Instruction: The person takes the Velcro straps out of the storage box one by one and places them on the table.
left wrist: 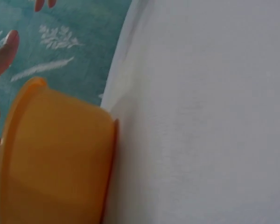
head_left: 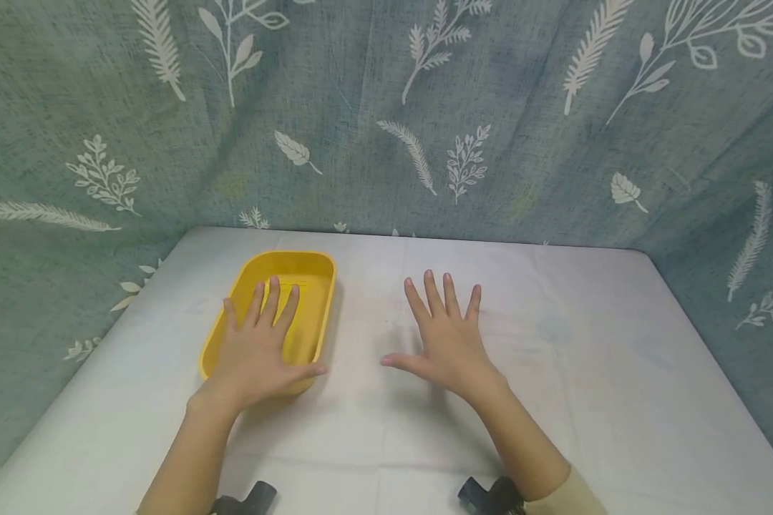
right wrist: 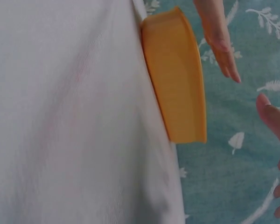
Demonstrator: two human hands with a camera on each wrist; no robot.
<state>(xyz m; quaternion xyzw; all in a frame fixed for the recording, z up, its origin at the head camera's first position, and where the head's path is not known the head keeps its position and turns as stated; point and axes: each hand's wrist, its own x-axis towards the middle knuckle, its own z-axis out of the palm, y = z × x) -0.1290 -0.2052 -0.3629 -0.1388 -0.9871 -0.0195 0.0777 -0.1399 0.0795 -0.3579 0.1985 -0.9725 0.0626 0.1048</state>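
Note:
A yellow plastic basin (head_left: 305,268) with rounded corners and a rolled rim stands on the left half of the table. Over its near left part my left hand (head_left: 251,357) is spread, fingers straight and apart, thumb pointing right. The right wrist view shows that hand (right wrist: 219,37) above the basin's rim, apart from it. My right hand (head_left: 451,343) hovers over the white cloth to the right of the basin, its fingers fanned out and its thumb pointing left. Neither hand holds anything. Part of the basin's inside is hidden behind my left hand.
A white cloth (head_left: 586,372) covers the table, lightly creased. Behind and at both sides hangs a green-blue curtain (head_left: 361,107) with white leaf prints. Dark wrist-camera mounts (head_left: 489,495) show at the bottom edge.

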